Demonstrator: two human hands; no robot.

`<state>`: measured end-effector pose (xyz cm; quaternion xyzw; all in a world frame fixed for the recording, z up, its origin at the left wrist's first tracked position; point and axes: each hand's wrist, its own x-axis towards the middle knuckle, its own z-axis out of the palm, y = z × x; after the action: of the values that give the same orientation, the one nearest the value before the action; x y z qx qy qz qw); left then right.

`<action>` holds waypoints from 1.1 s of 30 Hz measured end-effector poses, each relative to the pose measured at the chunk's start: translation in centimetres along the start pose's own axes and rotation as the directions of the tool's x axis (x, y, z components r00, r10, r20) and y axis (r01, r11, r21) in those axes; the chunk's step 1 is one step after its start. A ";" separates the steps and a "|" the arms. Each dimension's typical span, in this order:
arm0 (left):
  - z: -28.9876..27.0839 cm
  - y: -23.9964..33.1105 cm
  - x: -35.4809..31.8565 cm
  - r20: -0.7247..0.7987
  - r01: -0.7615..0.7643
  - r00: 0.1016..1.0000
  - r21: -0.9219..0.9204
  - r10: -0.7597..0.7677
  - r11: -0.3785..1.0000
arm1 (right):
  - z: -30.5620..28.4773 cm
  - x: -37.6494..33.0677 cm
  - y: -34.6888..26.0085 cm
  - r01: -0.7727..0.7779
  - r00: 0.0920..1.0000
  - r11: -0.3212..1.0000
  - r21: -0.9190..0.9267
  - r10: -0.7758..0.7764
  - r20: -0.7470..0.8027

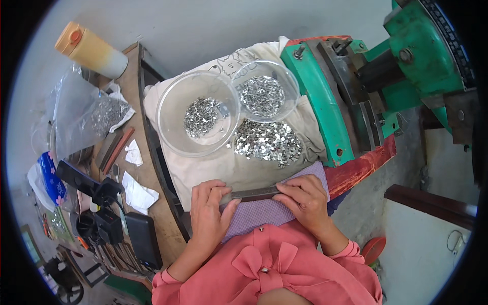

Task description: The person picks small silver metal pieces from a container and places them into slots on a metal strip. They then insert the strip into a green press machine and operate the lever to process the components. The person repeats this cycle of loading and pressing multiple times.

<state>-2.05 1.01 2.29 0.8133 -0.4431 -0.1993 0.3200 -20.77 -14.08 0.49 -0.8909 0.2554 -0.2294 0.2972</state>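
A narrow dark bar (254,193) with a reddish-brown lower side lies crosswise in front of me, over a lilac waffle cloth (250,215). My left hand (208,207) grips its left end, the thumb on the near side and the fingers curled beyond. At the other end my right hand (306,200) pinches the bar between thumb and fingers. Just past the bar, a heap of small shiny metal pieces (269,142) rests on a beige cloth (185,170). Behind the heap stand a large clear tub (170,133) and a smaller clear tub (293,91), both partly filled with small metal parts.
A green press (427,46) with its green base (320,101) stands at the right on a red-edged table (363,161). A wooden bench (165,231) at the left carries a cream bottle (91,49), plastic bags, two bars (116,150), white paper (138,193) and a black power bank (143,239).
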 end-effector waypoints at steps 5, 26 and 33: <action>-0.8 0.0 0.5 0.072 -0.130 0.989 0.022 0.128 0.991 | -0.4 -0.2 0.4 0.038 0.998 0.999 0.035 -0.039 0.043; 2.3 17.1 15.7 0.168 -0.928 0.373 0.050 0.912 0.370 | -14.3 -1.3 3.4 -0.045 0.849 0.970 -0.241 -0.090 -0.521; 6.2 20.5 21.9 0.329 -0.985 0.157 0.121 0.931 0.123 | -14.0 0.0 5.0 -0.252 0.757 0.948 -0.195 0.068 -0.650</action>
<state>-6.45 -27.99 11.25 0.3528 -0.9120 0.0565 0.2012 -30.25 -23.32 7.27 -0.7674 0.4453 -0.4530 0.0877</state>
